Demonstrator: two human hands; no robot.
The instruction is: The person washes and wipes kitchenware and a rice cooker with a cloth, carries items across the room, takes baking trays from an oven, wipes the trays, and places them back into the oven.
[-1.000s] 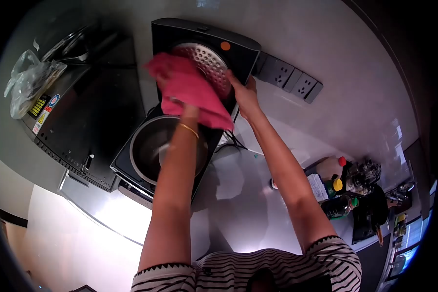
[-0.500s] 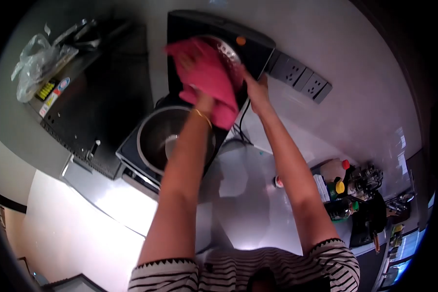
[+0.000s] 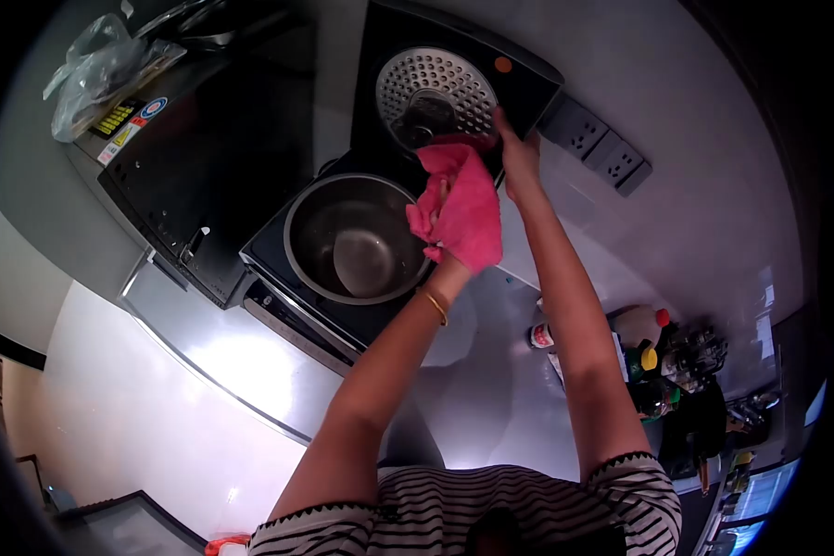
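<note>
A bunched pink cloth [image 3: 473,208] is in my left hand [image 3: 442,199], its fingers mostly wrapped in the fabric. It hangs between a round metal steamer pan [image 3: 417,74] with a perforated surface and a deep metal pot [image 3: 315,232]. The steamer pan sits toward the back of a black cooktop [image 3: 519,93]; a dark patch shows at its middle. My right hand [image 3: 517,167] is at the pan's right side, thumb at the rim, with the other fingers partly hidden. Nearer to me stands the pot, a little liquid or shine on its bottom.
At left stands a dark appliance [image 3: 222,157] with a clear plastic bag [image 3: 102,69] on it. Wall sockets [image 3: 598,144] are right of the cooktop. A small bottle [image 3: 540,335] and several capped bottles [image 3: 653,394] stand by my right arm on the grey counter [image 3: 491,398].
My left hand has drawn the pink cloth off the steamer pan, toward me and to the right, uncovering its perforated surface. My right hand stays at the rim. The view has shifted slightly.
</note>
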